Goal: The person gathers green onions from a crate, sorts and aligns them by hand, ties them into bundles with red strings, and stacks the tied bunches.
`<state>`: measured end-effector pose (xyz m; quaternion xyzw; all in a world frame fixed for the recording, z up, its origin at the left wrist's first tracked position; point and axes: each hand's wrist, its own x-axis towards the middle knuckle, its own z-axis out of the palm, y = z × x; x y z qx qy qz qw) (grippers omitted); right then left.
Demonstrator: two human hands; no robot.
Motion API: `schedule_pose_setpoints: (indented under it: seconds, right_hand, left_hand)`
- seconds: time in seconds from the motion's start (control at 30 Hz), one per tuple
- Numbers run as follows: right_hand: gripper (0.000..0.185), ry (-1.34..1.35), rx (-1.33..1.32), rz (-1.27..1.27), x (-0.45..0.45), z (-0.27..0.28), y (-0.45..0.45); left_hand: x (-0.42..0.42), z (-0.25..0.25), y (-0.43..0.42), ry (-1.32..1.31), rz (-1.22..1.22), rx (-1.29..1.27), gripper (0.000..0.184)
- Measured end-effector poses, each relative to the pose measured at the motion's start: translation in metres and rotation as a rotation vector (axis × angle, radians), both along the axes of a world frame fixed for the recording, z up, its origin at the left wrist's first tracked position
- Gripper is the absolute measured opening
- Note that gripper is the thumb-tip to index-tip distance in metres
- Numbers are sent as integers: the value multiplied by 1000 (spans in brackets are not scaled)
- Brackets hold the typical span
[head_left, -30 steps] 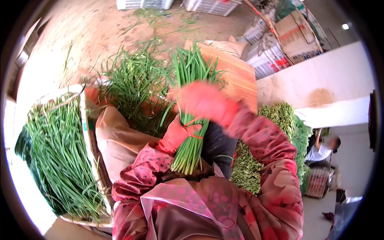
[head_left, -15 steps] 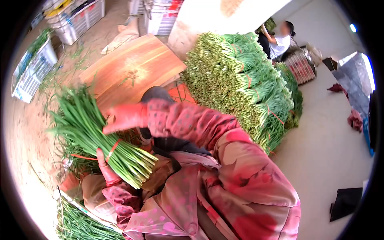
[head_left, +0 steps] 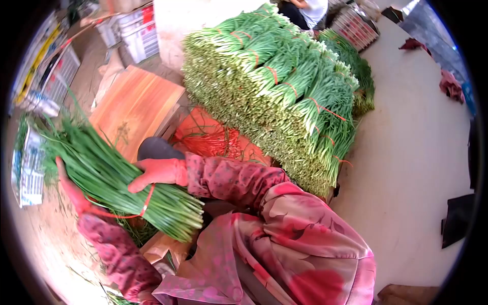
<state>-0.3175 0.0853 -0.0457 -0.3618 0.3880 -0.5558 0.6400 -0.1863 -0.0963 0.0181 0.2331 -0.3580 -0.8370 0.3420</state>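
A bundle of long green stalks (head_left: 114, 165) lies across both my gloved hands, leafy end at upper left, pale cut ends at lower right. A red band (head_left: 147, 201) goes around it near the cut ends, with a loose end trailing left. My left hand (head_left: 72, 187), in a red glove, supports the leafy part from the left and below; some of its fingers are hidden. My right hand (head_left: 156, 173), also red-gloved, grips the bundle from above just beside the band, its thumb across the stalks.
A tall stack of banded green bundles (head_left: 274, 86) stands ahead to the right. A wooden board (head_left: 133, 104) is beyond my hands, with red bands (head_left: 216, 140) on an orange surface beside it. White crates (head_left: 137, 35) stand at upper left. A person (head_left: 307, 11) sits behind the stack.
The view has swung right towards the stack. The bundle has tilted from upright to slanting, and my left hand has moved from near the band to the leafy part. My right hand has come onto the stalks.
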Motion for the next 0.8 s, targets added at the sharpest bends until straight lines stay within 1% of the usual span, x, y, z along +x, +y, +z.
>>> schedule_pose_setpoints:
  seconds: [0.03,0.07,0.1,0.17,0.2,0.23,0.27,0.3,0.33,0.37,0.43,0.47,0.5,0.57,0.6,0.63,0.7,0.77,0.8]
  right_hand:
    - [54,-130,27,-2,-12,-2,11]
    - [56,-211,-8,-89,-22,15,34]
    - [56,-210,-18,-106,-36,17,53]
    - [55,-575,-136,-152,-59,16,88]
    - [54,-746,-95,-247,-66,20,110]
    - [53,-915,-51,-342,-72,23,131]
    - [53,-779,-124,-559,-81,22,146]
    - [57,-676,-193,-605,-99,23,166]
    - [58,-586,-238,-698,-113,30,186]
    - [59,-512,-266,-835,-125,42,209]
    - [61,-329,-298,-1122,-146,77,259]
    - [62,-252,-309,-1253,-157,96,286]
    - [63,-164,-308,-1383,-166,115,312]
    - [66,-72,-314,-1567,-186,142,359]
    - [67,-50,-326,-1617,-194,147,381]
    - [69,-46,-345,-1640,-200,149,400]
    - [68,-41,-415,-1562,-217,142,439]
    - [69,-42,-185,-1625,-214,124,464]
    - [69,-70,-70,-1711,-214,107,469]
  left_hand:
    - [-17,1,-26,-36,-6,-1,49]
    - [-44,26,-22,-83,83,-13,49]
    - [-71,48,-17,-128,173,-27,49]
    - [-100,38,-65,10,134,-172,46]
    - [-118,46,-58,0,152,-222,54]
    - [-128,42,-52,0,135,-223,54]
    - [-136,30,-45,15,74,-231,60]
    - [-144,14,-36,26,7,-238,65]
    - [-146,-13,-34,-81,-52,-298,72]
    - [-144,-42,-28,-155,-54,-269,73]
    - [-132,-102,-23,-307,-155,-185,72]
    - [-122,-124,-16,-326,-190,-127,71]
    - [-114,-131,-4,-365,-184,-90,68]
    - [-98,-184,-32,-251,-226,-73,63]
    - [-98,-181,-27,-257,-231,-65,63]
    - [-96,-167,-19,-291,-192,-28,62]
    - [-92,-155,-16,-332,-151,12,60]
    - [-92,-155,-16,-330,-160,20,60]
    - [-89,-159,-18,-318,-172,1,59]
